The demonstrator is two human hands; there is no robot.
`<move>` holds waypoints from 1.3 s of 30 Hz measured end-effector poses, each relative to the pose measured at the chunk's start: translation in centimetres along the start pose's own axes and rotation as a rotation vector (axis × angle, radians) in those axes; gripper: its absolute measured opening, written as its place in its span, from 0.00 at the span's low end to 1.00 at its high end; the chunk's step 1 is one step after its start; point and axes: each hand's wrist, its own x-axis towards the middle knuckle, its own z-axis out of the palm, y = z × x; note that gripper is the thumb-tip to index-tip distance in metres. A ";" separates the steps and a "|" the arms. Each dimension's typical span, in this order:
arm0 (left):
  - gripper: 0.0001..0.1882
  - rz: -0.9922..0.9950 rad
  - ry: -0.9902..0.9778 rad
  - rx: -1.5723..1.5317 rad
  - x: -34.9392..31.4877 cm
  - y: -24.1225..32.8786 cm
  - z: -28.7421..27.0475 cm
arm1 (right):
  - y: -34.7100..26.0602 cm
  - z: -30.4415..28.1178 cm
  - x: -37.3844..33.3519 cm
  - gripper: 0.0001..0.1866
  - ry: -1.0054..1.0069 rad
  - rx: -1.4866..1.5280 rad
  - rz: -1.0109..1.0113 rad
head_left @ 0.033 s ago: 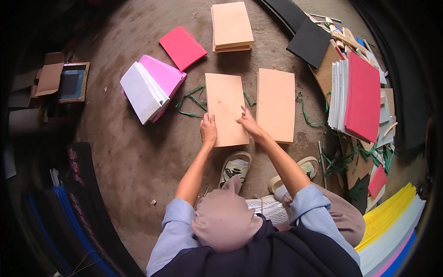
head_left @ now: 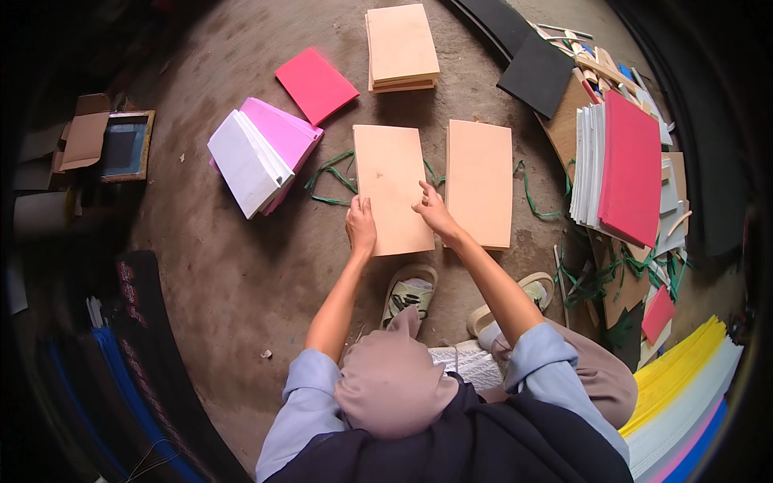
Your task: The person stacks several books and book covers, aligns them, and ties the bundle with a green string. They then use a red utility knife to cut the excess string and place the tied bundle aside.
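Note:
Between my hands is a stack of peach-coloured sheets (head_left: pixel 390 173), upright in the picture, just ahead of my feet. My left hand (head_left: pixel 361 224) grips its left edge near the lower corner, thumb on top. At the opposite edge, my right hand (head_left: pixel 435 212) rests with the thumb on the top sheet and the index finger stretched out; its other fingers are curled and partly hidden. A second peach stack (head_left: pixel 481 177) lies close by on the right. Green ties (head_left: pixel 326 181) stick out from beneath or behind the held stack; where they run under it is hidden.
Farther off sits another peach stack (head_left: pixel 403 44). A red sheet stack (head_left: pixel 316 84) and a fanned white and pink pile (head_left: pixel 251 165) are to the left. White sheets under a red cover (head_left: pixel 630 169) stand at right beside scraps and a black sheet (head_left: pixel 537 74).
The far edge of the held stack has shifted very slightly to the left and away. Both hands keep the same grip.

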 end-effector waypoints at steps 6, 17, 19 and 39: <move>0.18 0.032 -0.157 -0.456 0.3 6.8 -1.4 | -5.0 -8.4 -5.1 0.31 0.339 0.027 -0.156; 0.29 0.326 -0.362 0.274 -4.3 8.6 11.8 | 6.0 -14.8 -5.5 0.32 0.621 -0.491 -0.070; 0.33 0.336 -0.420 0.201 -4.0 7.7 11.9 | 6.4 -14.4 -4.9 0.33 0.645 -0.524 -0.120; 0.27 0.316 -0.164 -0.193 0.0 16.1 10.0 | -15.2 -23.7 -13.6 0.19 1.029 -0.685 -0.661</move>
